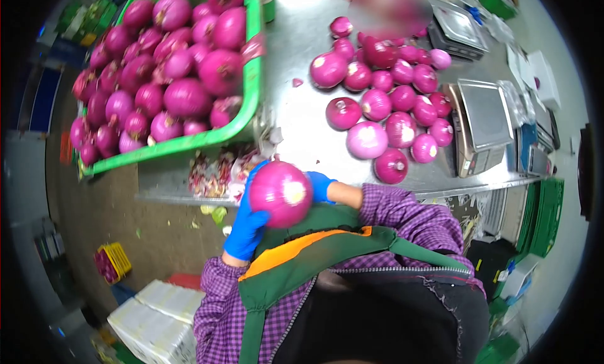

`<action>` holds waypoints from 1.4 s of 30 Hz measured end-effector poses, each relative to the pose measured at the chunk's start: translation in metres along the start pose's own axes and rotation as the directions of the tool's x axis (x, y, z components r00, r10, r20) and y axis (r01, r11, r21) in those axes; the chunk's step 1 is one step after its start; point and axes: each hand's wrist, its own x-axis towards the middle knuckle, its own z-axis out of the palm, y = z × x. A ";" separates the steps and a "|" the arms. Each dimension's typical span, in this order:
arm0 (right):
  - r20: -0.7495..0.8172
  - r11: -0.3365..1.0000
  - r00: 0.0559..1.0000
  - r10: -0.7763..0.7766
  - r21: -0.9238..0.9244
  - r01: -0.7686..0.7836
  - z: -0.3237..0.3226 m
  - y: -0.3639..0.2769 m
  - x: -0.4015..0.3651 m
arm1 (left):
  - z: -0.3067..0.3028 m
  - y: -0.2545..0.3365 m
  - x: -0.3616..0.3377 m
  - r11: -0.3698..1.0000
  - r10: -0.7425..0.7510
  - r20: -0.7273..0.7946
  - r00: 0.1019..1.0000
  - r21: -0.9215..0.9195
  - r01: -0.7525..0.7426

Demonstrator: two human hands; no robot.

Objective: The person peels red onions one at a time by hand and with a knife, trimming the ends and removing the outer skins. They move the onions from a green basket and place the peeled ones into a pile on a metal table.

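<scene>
A large peeled red onion (280, 194) is in my left hand (249, 219), which wears a blue glove and wraps round the onion's left side. Its pale cut end faces up and to the right. Close against the far right side of the onion is my right hand (321, 187), also gloved in blue; its fingers are mostly hidden behind the onion. Both hands are at the front edge of the steel table, in front of the green apron (314, 263). Peel scraps (217, 172) lie on the table just left of the hands.
At the left, a green crate (251, 100) is heaped with red onions (151, 68). More peeled red onions (390, 100) lie loose on the steel table (289, 49). Two weighing scales (483, 115) stand to their right. A white box (157, 320) and yellow basket (118, 261) are below left.
</scene>
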 end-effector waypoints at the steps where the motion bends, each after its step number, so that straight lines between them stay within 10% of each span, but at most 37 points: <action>1: -0.153 0.913 0.983 -0.098 0.380 0.150 0.003 -0.004 -0.013 | 0.020 0.002 0.028 0.978 0.082 0.039 0.996 0.191 -0.088; 2: -0.329 0.669 0.934 -0.141 0.664 0.335 0.003 -0.009 -0.024 | 0.040 0.004 0.054 0.929 0.088 0.089 0.992 0.352 -0.114; 4: -0.117 0.992 0.987 -0.112 -0.062 0.105 0.030 0.014 0.008 | 0.076 -0.007 0.112 0.761 0.142 0.213 0.967 0.601 -0.245; 6: 0.038 0.990 0.990 0.137 0.013 -0.138 -0.029 -0.039 -0.035 | 0.114 -0.028 0.170 0.594 0.232 0.287 0.929 0.715 -0.369; 9: -0.037 0.999 0.998 -0.044 0.015 0.044 -0.015 -0.002 -0.035 | 0.168 -0.049 0.245 0.328 0.309 0.533 0.788 0.718 -0.614; 11: 0.024 0.997 0.998 0.064 -0.037 -0.063 -0.031 0.001 -0.050 | 0.194 -0.070 0.269 0.213 0.323 0.537 0.779 0.761 -0.612; 13: -0.186 0.952 0.981 -0.055 0.285 0.108 -0.018 0.020 -0.054 | 0.211 -0.082 0.302 0.043 0.297 0.559 0.774 0.802 -0.596; 14: -0.024 0.967 0.997 -0.070 0.245 0.073 -0.032 0.024 -0.060 | 0.216 -0.093 0.309 0.000 0.285 0.504 0.815 0.851 -0.526; 15: -0.074 0.901 0.997 0.002 0.432 0.030 -0.028 0.032 -0.064 | 0.224 -0.085 0.309 -0.012 0.155 0.433 0.888 0.899 -0.437; 16: -0.049 0.993 0.998 0.035 0.115 -0.029 -0.028 0.036 -0.064 | 0.223 -0.085 0.312 0.016 0.145 0.425 0.894 0.902 -0.431; 17: -0.079 0.983 0.997 -0.014 0.180 0.028 -0.023 0.041 -0.064 | 0.221 -0.078 0.306 0.068 0.120 0.414 0.903 0.904 -0.423; 23: -0.060 0.991 0.996 -0.063 0.115 0.070 -0.035 0.035 -0.050 | 0.169 0.031 0.187 0.436 0.416 0.610 0.675 0.518 -0.736; 26: 0.084 0.986 0.996 0.012 0.165 -0.026 -0.052 0.018 -0.056 | 0.099 0.128 0.137 0.272 0.595 0.372 0.713 0.742 -0.613; 27: 0.095 0.989 0.995 0.000 0.148 -0.014 -0.051 0.017 -0.054 | 0.066 0.150 0.134 0.000 0.731 0.386 0.563 0.825 -0.565; 30: 0.117 0.993 0.993 -0.009 0.117 -0.005 -0.052 0.010 -0.046 | -0.044 0.225 0.106 -0.035 0.831 0.129 0.541 0.983 -0.181; 32: 0.120 0.994 0.993 0.001 0.104 -0.014 -0.050 0.001 -0.038 | -0.125 0.261 0.097 -0.236 0.807 0.084 0.584 0.953 0.190; 35: 0.153 1.000 0.988 0.013 0.010 -0.014 -0.045 -0.015 -0.026 | -0.191 0.294 0.097 -0.409 0.626 0.080 0.776 0.881 0.239; 42: 0.103 0.999 0.994 0.037 -0.043 -0.032 -0.037 -0.038 -0.010 | -0.190 0.353 0.128 -0.205 0.220 -0.170 0.961 0.955 0.216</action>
